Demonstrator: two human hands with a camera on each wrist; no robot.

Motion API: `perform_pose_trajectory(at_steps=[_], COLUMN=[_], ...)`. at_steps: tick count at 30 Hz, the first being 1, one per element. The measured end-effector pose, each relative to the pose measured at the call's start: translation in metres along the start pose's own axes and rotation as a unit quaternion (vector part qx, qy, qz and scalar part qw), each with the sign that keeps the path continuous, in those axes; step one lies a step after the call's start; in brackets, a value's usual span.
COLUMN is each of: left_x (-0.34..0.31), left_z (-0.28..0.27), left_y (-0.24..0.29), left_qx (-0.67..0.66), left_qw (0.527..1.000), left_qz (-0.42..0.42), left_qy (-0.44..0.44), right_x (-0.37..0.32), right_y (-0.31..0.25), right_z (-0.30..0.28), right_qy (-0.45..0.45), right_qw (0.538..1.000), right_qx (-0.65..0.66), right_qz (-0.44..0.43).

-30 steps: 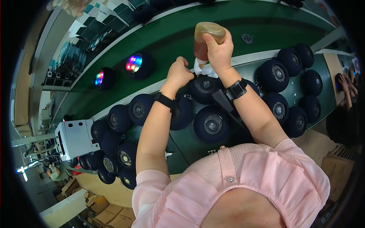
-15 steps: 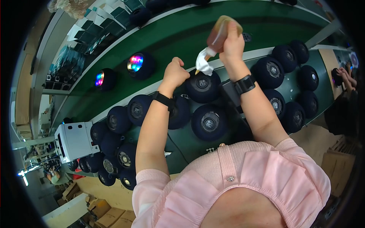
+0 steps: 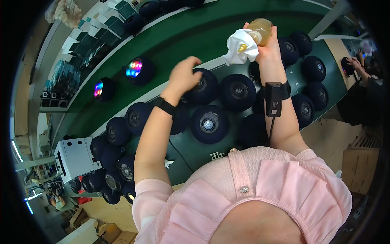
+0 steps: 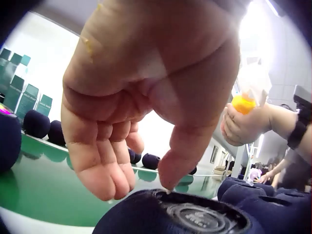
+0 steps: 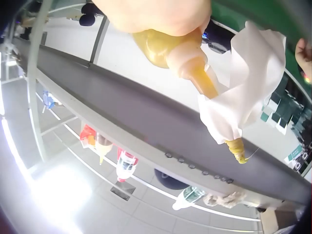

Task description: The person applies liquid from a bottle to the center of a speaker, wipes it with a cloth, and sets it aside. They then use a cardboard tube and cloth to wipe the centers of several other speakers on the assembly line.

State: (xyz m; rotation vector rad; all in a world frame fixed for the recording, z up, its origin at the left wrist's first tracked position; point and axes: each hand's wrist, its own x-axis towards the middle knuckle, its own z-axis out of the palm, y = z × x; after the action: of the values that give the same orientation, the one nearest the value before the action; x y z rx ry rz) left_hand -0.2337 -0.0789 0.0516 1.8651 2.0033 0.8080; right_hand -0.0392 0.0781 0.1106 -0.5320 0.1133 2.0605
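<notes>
My right hand (image 3: 269, 48) grips a squeeze bottle (image 3: 263, 29) of amber liquid, held up over the back of the bench. A white cloth or tissue (image 3: 235, 53) is wrapped around its neck, and the yellow nozzle (image 5: 236, 150) pokes through, with a fine strand at its tip in the right wrist view. My left hand (image 3: 183, 77) is at a round, dark blue fabric-covered speaker (image 3: 205, 91). Its thumb and fingers point down, apart from each other, with the thumb tip right at the speaker's rim in the left wrist view. Nothing shows between them.
Several more dark speakers (image 3: 237, 92) crowd the bench on both sides. Two with lit coloured lights (image 3: 134, 68) stand on the green surface behind. A white machine (image 3: 76, 156) is at the left, and teal boxes (image 3: 83, 42) fill a shelf. Another person's hands (image 3: 355, 64) show far right.
My right hand has lifted the bottle away from the speaker, rightward and up, and turned it so the nozzle faces me. My left hand has moved slightly, its fingers spreading from a tighter curl.
</notes>
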Motion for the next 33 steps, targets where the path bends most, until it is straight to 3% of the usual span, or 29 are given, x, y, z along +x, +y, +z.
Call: perform_pose_trajectory(at_steps=[2, 4, 5, 6, 9, 10, 12, 13, 14, 16, 18, 20, 24, 26, 27, 30, 33], left_x=[0.001, -0.005, -0.007, -0.008, -0.006, -0.009, -0.018, -0.026, -0.032, -0.049, -0.066, -0.072, -0.061, -0.054, -0.053, -0.062, -0.094], left_z=[0.016, 0.034, 0.038, 0.038, -0.009, -0.033, -0.071, -0.102, -0.118, -0.158, -0.183, -0.186, -0.178, -0.182, -0.184, -0.185, -0.196], left_y=[0.028, 0.047, 0.053, 0.055, 0.06, 0.057, 0.029, 0.034, 0.015, -0.024, -0.05, -0.056, -0.043, -0.014, 0.004, 0.083, 0.155], left_qx=[-0.047, -0.144, -0.173, -0.131, -0.295, -0.277, -0.243, -0.18, -0.225, -0.313, -0.301, -0.358, -0.433, -0.558, -0.597, -0.7, -0.704], left_qw=[0.995, 0.978, 0.964, 0.974, 0.923, 0.925, 0.959, 0.965, 0.928, 0.805, 0.721, 0.693, 0.702, 0.684, 0.69, 0.676, 0.688], left_qz=[0.053, 0.054, 0.011, 0.039, -0.132, -0.172, -0.142, -0.173, -0.193, -0.192, -0.155, -0.147, -0.171, -0.138, -0.101, 0.036, 0.145], left_qy=[-0.071, -0.144, -0.201, -0.18, -0.21, -0.194, -0.008, 0.076, 0.225, 0.465, 0.605, 0.609, 0.539, 0.448, 0.396, 0.229, 0.102], right_x=[-0.008, -0.012, -0.012, -0.011, -0.013, -0.014, -0.012, -0.012, -0.012, -0.017, -0.024, -0.025, -0.014, 0.016, 0.01, 0.022, 0.02], right_y=[-0.006, -0.011, -0.016, -0.021, -0.039, -0.047, -0.065, -0.072, -0.079, -0.085, -0.084, -0.08, -0.072, -0.086, -0.079, -0.079, -0.07], right_z=[0.001, -0.001, -0.004, -0.008, -0.015, -0.019, -0.028, -0.03, -0.033, -0.038, -0.034, -0.026, -0.016, -0.023, -0.01, -0.011, -0.014], right_qy=[-0.013, -0.016, -0.026, -0.036, -0.054, -0.06, -0.079, -0.075, -0.071, -0.103, -0.139, -0.122, -0.134, -0.162, -0.132, -0.209, -0.267], right_qw=[1.0, 1.0, 0.999, 0.999, 0.998, 0.998, 0.996, 0.996, 0.997, 0.993, 0.983, 0.985, 0.987, 0.984, 0.99, 0.947, 0.928], right_qx=[0.011, 0.021, 0.019, 0.016, 0.015, 0.017, 0.051, 0.041, 0.03, 0.051, 0.121, 0.118, 0.088, -0.031, -0.017, 0.168, 0.162], right_qz=[-0.009, -0.009, -0.008, -0.008, -0.013, -0.014, 0.001, -0.013, -0.026, -0.011, 0.022, 0.019, 0.027, 0.069, 0.056, 0.179, 0.205])
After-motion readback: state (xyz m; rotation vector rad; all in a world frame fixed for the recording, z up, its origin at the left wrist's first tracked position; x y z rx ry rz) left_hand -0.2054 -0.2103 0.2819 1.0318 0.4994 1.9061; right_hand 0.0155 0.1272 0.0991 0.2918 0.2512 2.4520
